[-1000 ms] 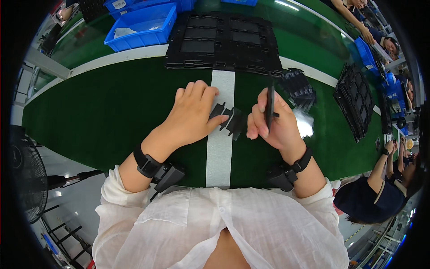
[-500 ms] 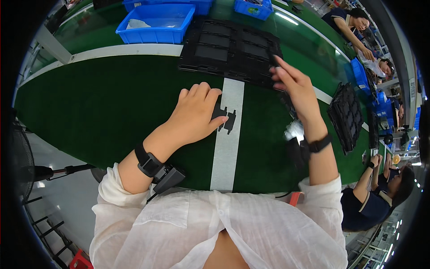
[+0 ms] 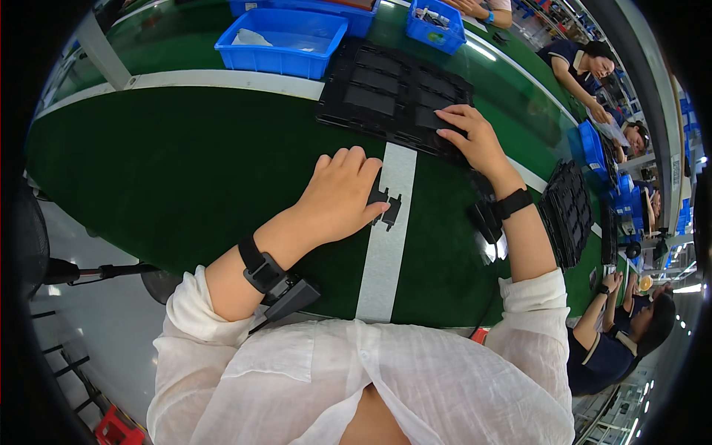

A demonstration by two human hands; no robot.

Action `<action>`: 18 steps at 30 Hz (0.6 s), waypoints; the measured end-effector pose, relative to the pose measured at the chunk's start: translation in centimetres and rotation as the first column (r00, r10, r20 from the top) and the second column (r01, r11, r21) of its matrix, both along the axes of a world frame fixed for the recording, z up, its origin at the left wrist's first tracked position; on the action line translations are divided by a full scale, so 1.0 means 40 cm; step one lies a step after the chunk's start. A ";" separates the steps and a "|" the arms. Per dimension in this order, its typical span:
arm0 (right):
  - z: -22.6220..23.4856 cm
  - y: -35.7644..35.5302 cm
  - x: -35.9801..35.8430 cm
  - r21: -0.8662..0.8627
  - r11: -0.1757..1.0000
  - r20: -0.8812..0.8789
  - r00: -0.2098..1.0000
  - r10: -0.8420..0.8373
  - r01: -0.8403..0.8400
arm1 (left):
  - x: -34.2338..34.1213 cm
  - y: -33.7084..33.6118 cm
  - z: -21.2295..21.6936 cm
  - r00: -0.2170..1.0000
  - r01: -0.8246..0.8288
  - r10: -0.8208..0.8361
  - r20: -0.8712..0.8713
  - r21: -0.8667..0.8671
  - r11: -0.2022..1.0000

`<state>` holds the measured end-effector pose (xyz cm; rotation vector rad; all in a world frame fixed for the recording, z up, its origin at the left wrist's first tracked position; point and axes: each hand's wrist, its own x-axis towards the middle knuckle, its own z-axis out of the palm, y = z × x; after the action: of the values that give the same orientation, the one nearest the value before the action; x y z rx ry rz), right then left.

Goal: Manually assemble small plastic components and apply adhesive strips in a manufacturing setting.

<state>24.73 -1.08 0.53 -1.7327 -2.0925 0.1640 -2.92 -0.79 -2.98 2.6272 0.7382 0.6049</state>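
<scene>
My left hand rests low over the green mat with its fingers curled. A small flat black plastic part with thin prongs sticks out between its thumb and index finger, partly hidden by the hand. Just right of the thumb, a similar black part lies on the pale strip. My right hand is over the right side of a black compartmented tray, thumb and fingers apart, nothing visible between them. The tray's cells hold dark flat pieces.
Blue bins stand behind the tray, and a smaller blue bin holds loose items. More black trays are stacked at the right. A black device hangs at each wrist; a cable trails from the right one. Co-workers sit along the right.
My right hand has moved slightly left and down onto the tray, and its fingers have parted. My left hand stays by the black parts. The whole view has shifted a little.
</scene>
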 end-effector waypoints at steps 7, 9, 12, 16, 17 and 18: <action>0.053 -0.063 -0.037 0.056 0.992 -0.073 0.991 -0.111 0.115 | -0.005 0.004 0.033 0.982 0.191 -0.188 0.034 -0.108 0.976; 0.078 -0.109 -0.072 -0.094 0.972 -0.284 0.930 -0.235 0.216 | -0.010 0.000 0.008 0.984 0.177 -0.177 0.024 -0.009 0.984; 0.075 -0.165 -0.110 -0.401 0.909 -0.431 0.852 -0.298 0.115 | -0.006 0.002 -0.012 0.988 0.156 -0.156 0.006 0.029 0.987; 0.040 -0.198 -0.180 -0.617 0.787 -0.573 0.686 -0.448 -0.002 | 0.002 0.006 -0.009 0.989 0.148 -0.149 -0.007 -0.036 0.988; 0.020 -0.200 -0.193 -0.579 0.815 -0.654 0.608 -0.450 -0.019 | 0.004 0.006 -0.006 0.988 0.147 -0.145 0.048 -0.036 0.989; 0.004 -0.202 -0.204 -0.538 0.843 -0.728 0.523 -0.444 -0.033 | 0.006 0.006 -0.001 0.988 0.151 -0.149 0.047 -0.035 0.988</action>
<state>16.58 -9.16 0.70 -1.6277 -1.1193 1.2961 -2.67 -0.54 -3.03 2.5961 0.5277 0.5972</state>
